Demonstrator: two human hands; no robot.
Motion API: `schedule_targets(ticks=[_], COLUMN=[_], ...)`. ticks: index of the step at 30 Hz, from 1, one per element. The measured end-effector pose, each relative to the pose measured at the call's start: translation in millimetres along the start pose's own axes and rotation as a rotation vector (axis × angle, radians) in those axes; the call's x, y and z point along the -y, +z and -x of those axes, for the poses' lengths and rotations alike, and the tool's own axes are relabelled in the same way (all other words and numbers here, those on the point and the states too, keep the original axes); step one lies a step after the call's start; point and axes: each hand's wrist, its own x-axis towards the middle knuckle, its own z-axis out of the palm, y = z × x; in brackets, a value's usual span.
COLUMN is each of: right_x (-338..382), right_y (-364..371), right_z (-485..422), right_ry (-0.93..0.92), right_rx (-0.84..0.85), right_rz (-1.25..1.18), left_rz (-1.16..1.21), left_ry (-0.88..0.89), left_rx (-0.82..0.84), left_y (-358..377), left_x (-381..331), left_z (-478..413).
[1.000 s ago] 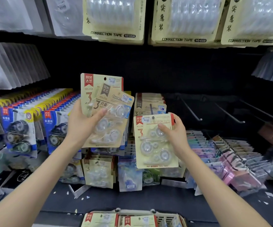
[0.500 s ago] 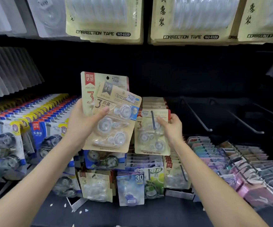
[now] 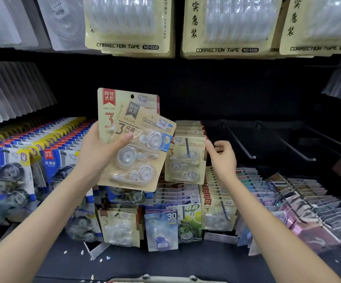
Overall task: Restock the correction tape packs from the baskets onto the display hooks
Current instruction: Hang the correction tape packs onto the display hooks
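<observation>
Only half-visible: rear pack (image 3: 108, 111) (left hand (image 3: 97, 154))

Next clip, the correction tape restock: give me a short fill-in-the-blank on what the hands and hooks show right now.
The left hand holds ____ correction tape packs, fanned out.
The right hand holds ____, just right of the hung pack.
The metal hooks right of that hand carry ____ packs.
The large cards on the top row read CORRECTION ____.
Missing words: two; nothing; no; TAPE.
</observation>
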Motion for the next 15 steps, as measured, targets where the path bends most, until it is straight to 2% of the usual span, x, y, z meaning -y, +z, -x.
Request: schedule_targets(ticks=[2, 4, 7, 11, 15], right_x=[27, 56, 84, 80, 66], right_y=[-10, -15, -14, -14, -14], right_z=[19, 39, 65, 77, 82], right_ry=[-0.097, -0.157, -0.111, -0.009, 0.141], right_rx=[0.024, 0.178, 0.376, 0.313, 0.392], right_rz=[-0.122, -0.228, -0.323, -0.44, -0.495], left_rz=[0.03, 0.054, 0.132, 0.258, 0.283], left_ry=[-0.014, -0.036, -0.086, -0.161, -0.174], left_rx=[0.019, 0.048, 0.076, 0.061, 0.086], left_y=[-2, 0, 9, 18, 28], left_x=[-3, -5, -5, -1, 3], left_z=[5, 12, 24, 40, 56])
